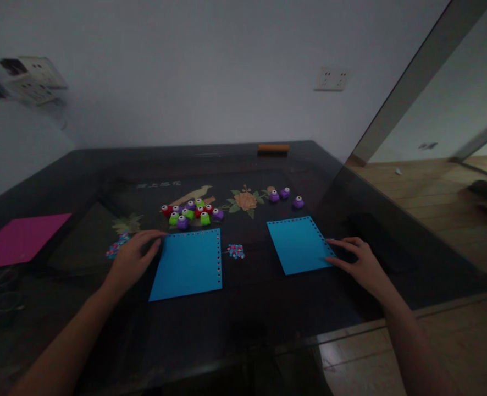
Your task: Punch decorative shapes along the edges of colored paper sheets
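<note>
Two blue paper sheets lie on the dark table, each with a row of small punched holes along its top and right edges. At the upper left corner of the left blue sheet (188, 267), my left hand (136, 256) rests with fingers stretched out and thumb apart. My right hand (359, 261) touches the right edge of the right blue sheet (299, 247), its thumb and forefinger apart along that edge. Red, green and purple craft punches (191, 213) are clustered behind the left sheet. Several purple punches (285, 193) stand behind the right one.
Between the sheets is a patch of small pink, blue and white bits (236, 251). A pink sheet (21, 240) lies at the far left, above some cables (0, 297). An orange cylinder (274, 148) sits at the table's back edge, near the wall.
</note>
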Motion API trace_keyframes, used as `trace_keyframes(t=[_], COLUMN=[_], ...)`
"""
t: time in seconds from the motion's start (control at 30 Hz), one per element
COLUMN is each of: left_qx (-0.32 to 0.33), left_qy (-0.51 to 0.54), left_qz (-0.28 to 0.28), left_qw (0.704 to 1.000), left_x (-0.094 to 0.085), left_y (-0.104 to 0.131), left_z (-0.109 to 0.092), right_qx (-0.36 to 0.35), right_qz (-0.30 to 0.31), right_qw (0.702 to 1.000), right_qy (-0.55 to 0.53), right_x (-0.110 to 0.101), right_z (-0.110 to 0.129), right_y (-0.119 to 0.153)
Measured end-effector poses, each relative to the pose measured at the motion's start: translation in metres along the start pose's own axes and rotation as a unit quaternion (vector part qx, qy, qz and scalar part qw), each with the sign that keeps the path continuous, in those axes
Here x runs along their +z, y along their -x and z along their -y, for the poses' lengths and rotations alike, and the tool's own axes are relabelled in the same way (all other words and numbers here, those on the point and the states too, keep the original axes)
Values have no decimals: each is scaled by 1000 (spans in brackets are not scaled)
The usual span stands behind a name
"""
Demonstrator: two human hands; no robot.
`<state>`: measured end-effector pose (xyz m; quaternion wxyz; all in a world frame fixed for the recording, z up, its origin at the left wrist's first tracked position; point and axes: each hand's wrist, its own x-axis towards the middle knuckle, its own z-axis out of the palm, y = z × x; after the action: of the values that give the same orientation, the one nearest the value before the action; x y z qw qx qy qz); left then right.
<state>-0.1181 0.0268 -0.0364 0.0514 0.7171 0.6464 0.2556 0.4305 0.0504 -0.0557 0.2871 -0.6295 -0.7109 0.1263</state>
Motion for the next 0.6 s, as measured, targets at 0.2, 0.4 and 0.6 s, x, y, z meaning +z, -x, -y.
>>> trace_keyframes(t=[0.2,0.4,0.6], left_qx=[-1,26,40], left_qy=[19,7,30], left_qz=[18,66,33], left_qw=[1000,997,998], left_x=[3,-1,6], left_y=[-5,-26,-24], left_z=[-4,-20,-23], right_qx=[10,-10,-167], right_qz=[-4,-25,29], right_qw=[999,998,981], right_qy=[-33,-57,-95], right_x=[-3,-3,17], right_z=[0,33,133], right_y=[-2,-16,-43])
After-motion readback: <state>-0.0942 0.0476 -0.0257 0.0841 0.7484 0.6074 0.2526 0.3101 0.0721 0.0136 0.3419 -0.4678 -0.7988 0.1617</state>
